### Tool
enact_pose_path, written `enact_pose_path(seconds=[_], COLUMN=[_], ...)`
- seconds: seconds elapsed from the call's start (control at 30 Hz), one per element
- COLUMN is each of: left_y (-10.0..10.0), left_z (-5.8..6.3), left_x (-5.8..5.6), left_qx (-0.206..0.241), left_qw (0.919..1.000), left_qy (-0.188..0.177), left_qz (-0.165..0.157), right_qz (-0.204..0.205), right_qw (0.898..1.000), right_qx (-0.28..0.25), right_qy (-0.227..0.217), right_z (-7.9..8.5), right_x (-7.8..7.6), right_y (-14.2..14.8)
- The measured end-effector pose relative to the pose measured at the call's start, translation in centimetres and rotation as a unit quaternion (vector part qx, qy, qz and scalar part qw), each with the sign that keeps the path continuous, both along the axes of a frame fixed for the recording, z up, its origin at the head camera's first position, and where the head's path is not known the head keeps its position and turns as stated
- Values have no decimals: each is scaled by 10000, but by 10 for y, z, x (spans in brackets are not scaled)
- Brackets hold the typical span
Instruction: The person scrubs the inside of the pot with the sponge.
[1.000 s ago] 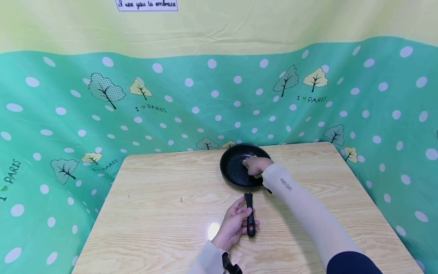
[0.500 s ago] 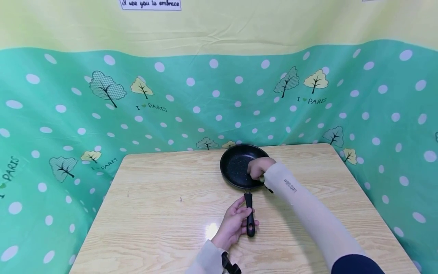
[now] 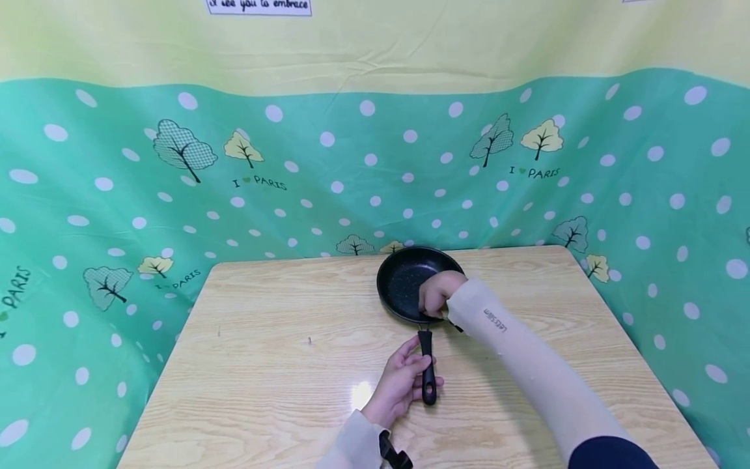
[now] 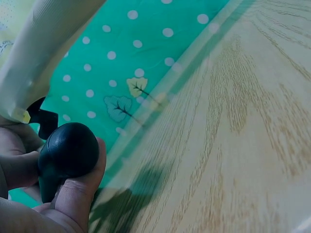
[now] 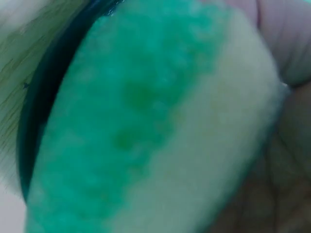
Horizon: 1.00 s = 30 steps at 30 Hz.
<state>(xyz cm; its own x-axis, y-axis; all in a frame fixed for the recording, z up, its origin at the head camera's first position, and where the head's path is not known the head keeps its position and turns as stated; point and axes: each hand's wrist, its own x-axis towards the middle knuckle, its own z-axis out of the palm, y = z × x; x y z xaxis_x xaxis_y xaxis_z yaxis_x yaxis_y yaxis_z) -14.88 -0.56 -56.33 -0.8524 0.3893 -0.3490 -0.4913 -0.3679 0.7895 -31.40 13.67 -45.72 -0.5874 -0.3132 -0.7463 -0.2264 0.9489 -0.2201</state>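
A black frying pan (image 3: 401, 280) with a speckled inside lies toward the back of the table, its handle pointing at me. My left hand (image 3: 395, 384) holds the black handle (image 3: 428, 374) between thumb and fingers; the handle's rounded end shows close up in the left wrist view. Inside the pan, at its near right part, my right hand (image 3: 441, 292) grips a sponge (image 5: 131, 121). Close up in the right wrist view, the sponge is green on one side and pale on the other, blurred, beside the pan's dark rim. From the head view, the hand mostly hides the sponge.
The light wood-grain table (image 3: 263, 365) extends to both sides of the pan. A green and yellow curtain (image 3: 310, 163) with white dots and printed trees hangs behind and beside the table. The pan's far rim is near the table's back edge.
My right hand has shifted slightly inside the pan, first right, then back left and toward the handle, with the sponge. The left hand keeps its hold and the pan stays in place.
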Motion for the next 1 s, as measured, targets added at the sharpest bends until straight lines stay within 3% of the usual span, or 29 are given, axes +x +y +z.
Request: enact_pose_path(seconds=[0.23,0.47,0.63,0.8,1.0], left_y=[1,1,2,2,2], left_z=[0,0,-1,-1,-1], left_x=[-2,-1,-1,-1,-1], left_qx=[13,47,55,28,37], left_qw=[10000,10000,10000,10000,10000], left_qy=[-66,-69,-81,-43,-14], left_qz=[-28,-27,-16,-15,-23], right_qz=[93,497,628,400,767], right_qw=[9996,9974,9948,9914,9865], right_qx=[-246,-513,-779,-1211,-1196], right_qy=[-80,1,203,280,811], right_z=[1,-1,-3,-11,-22], right_x=[1,-1,-1,-4,-10], right_y=[-9,-17,-19,-21,-26])
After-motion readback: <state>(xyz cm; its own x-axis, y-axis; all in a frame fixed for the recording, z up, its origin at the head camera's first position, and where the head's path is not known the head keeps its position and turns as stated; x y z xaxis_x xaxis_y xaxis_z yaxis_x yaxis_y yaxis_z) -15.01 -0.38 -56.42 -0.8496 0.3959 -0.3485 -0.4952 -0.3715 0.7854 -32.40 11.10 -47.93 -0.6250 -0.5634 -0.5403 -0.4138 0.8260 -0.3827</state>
